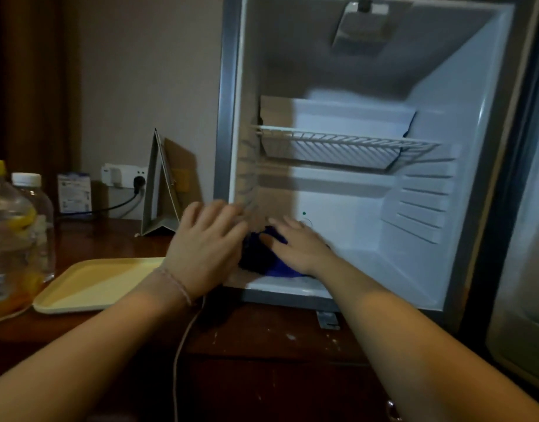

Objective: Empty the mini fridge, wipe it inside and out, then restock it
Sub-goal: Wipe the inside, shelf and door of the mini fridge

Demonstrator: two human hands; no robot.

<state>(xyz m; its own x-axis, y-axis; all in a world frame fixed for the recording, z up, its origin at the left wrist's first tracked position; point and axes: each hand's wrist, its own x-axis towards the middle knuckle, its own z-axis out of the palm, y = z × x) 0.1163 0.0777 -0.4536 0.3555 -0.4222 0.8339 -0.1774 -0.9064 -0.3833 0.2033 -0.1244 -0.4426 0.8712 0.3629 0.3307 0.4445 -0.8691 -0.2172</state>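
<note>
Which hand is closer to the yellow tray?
The left. The left hand is just right of the yellow tray, at the fridge's edge; the right hand is farther right, inside the fridge on the blue cloth.

A folded card stand (161, 190) and a plugged-in wall socket (124, 175) sit behind the wooden table (262, 339).

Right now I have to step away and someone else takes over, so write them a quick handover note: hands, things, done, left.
Left hand: flat, fingers spread, at the fridge's lower left front edge, beside the cloth.
Right hand: palm down, pressing the blue cloth onto the fridge floor.
Mini fridge: door open; nothing on the wire shelf or the floor besides the cloth.
Jars stand on the desk at left, beside a yellow tray.
Done: emptying. Under way: wiping inside. Left: outside wipe, restocking.
</note>
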